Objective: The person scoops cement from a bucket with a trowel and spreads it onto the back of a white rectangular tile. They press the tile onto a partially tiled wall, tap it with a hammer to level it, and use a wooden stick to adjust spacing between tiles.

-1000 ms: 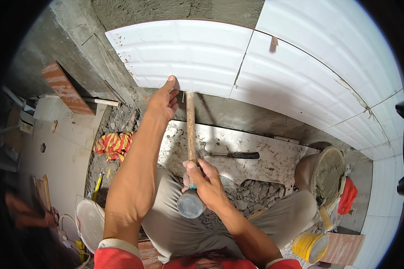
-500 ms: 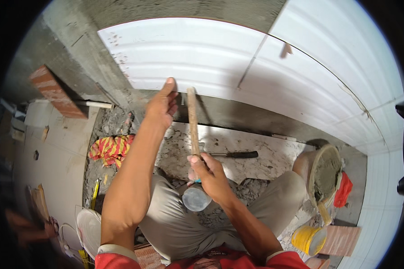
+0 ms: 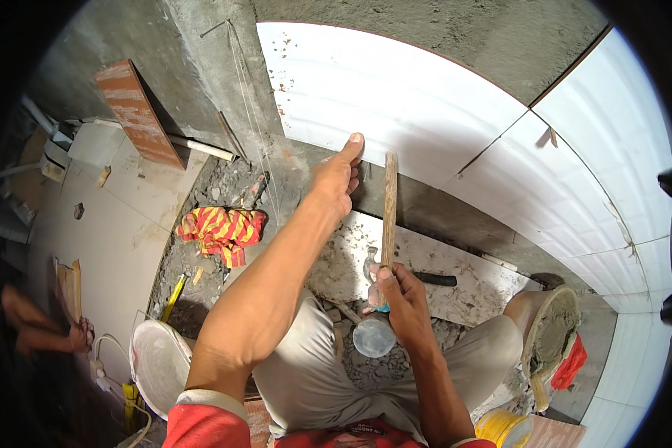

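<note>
My right hand (image 3: 402, 299) is wrapped round a mallet with a wooden handle (image 3: 389, 205), close to its round grey head (image 3: 374, 337). The handle points up and away, its end by the lower edge of a large white wall tile (image 3: 396, 89). My left hand (image 3: 336, 178) is at that same edge, thumb stretched up over the tile's face and the other fingers loosely bent below it. Beneath my hands a hammer with a black grip (image 3: 434, 279) lies on a dirty white slab (image 3: 470, 295), partly hidden by my right hand.
A bucket of grey mortar (image 3: 556, 340) stands to the right of my knee, near a yellow pail (image 3: 504, 429). At left lie a red-and-yellow cloth (image 3: 222, 228), a pale bucket (image 3: 157, 366) and a leaning brown tile (image 3: 138, 112). Another person's arm (image 3: 41, 321) shows at the far left.
The view has swung left, so the scene sits further right. My left hand stays near the tile's lower edge; the mallet handle remains close to that edge, still in my right hand.
</note>
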`<state>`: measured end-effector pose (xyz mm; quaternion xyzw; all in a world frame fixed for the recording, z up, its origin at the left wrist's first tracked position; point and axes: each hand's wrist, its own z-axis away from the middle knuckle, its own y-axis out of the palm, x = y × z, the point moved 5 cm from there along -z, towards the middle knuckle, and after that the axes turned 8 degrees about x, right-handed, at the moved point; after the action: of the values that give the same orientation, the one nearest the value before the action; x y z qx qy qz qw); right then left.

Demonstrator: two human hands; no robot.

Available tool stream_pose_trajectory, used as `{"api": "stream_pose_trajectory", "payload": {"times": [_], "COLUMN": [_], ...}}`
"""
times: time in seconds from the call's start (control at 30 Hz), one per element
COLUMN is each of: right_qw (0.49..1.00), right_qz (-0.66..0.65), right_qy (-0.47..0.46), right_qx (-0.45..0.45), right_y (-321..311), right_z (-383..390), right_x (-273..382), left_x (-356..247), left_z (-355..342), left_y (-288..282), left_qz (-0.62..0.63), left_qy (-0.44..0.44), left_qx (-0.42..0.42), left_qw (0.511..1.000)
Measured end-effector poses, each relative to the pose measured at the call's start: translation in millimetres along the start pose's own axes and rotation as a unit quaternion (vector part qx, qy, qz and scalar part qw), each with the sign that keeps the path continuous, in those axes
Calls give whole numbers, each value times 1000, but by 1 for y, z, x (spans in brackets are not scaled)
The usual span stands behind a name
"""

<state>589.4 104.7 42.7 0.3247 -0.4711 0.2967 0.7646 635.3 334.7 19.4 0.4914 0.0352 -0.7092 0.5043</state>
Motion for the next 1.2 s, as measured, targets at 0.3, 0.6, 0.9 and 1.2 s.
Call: {"api": "stream_pose_trajectory", "payload": {"times": [0.3,0.6,0.9,1.2], "right_qw": [999,999,1000,999], "right_qz": [11,19,7,26], "right_qy": [-24,-34,-10,-1], "right_qx": [20,17,20,25], "right_y": [-6,-18,-25,-25], "right_z": [1,-2,0,0], "right_x": [-1,-8,-12,-10], "left_x": [6,4,3,4], "left_z": [-14,-11,-11,-11], "left_y": [-2,0,0,0], "left_qz": [15,31,28,32], "left_qy": [10,16,21,21], "left_qx": [24,-8,-21,-19], "left_qw": [1000,999,999,999]}}
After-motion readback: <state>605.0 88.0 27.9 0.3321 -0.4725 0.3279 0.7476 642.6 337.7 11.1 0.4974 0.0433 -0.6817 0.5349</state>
